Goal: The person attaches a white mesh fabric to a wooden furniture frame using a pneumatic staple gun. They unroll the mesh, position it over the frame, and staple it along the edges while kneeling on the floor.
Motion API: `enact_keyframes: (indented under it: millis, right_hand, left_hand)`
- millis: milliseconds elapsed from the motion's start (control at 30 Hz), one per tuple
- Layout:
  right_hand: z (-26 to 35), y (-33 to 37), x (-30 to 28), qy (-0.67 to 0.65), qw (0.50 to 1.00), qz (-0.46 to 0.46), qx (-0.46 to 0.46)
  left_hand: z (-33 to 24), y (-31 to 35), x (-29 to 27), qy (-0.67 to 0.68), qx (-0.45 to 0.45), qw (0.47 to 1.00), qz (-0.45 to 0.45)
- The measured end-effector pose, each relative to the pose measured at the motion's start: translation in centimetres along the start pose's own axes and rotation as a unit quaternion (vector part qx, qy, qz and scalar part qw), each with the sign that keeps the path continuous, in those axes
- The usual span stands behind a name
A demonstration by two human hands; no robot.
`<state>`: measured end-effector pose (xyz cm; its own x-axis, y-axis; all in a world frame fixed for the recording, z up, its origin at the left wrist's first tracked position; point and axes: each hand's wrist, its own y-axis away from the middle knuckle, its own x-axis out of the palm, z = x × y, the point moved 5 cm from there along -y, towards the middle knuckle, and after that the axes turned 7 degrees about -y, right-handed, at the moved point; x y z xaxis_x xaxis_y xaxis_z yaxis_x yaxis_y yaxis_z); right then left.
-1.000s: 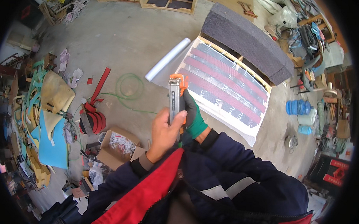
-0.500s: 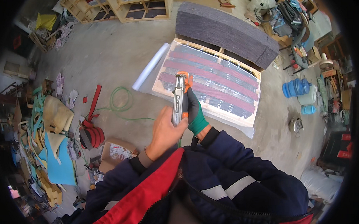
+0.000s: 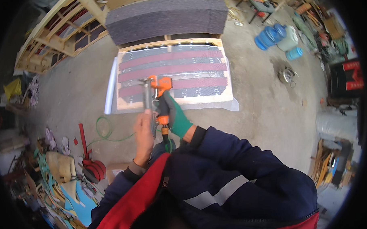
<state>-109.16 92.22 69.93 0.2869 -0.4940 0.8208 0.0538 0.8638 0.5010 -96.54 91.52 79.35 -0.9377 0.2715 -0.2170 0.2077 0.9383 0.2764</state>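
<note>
Two hands, left hand [image 3: 144, 131] and gloved right hand [image 3: 177, 120], gripping nail gun [image 3: 156, 99], concrete floor [image 3: 264, 113], striped wooden panel [image 3: 173, 69]

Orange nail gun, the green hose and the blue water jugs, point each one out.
orange nail gun [image 3: 163, 86], head view, on its orange head.
green hose [image 3: 103, 130], head view, on the floor loop.
blue water jugs [image 3: 267, 36], head view, on the biggest jug's side.
</note>
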Motion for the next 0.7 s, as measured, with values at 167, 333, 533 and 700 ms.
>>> enact_keyframes:
  millis: [167,333,533,700]
  right_hand:
    - [2.8,1.5,-1.4,0.027,0.998,-0.033,-0.041]
    - [6.7,3.5,-4.4,0.050,0.986,-0.111,-0.113]
    - [11.6,5.6,-6.3,0.073,0.978,-0.127,-0.148]
    - [18.2,6.2,-10.5,0.097,0.977,-0.117,-0.151]
  left_hand:
    - [1.5,-1.9,2.3,0.033,-0.050,0.997,0.049]
    - [3.4,-2.7,7.7,0.103,-0.096,0.984,0.106]
    - [1.3,-2.8,13.1,0.123,-0.082,0.980,0.131]
    - [0.1,-2.7,20.4,0.111,-0.087,0.981,0.137]
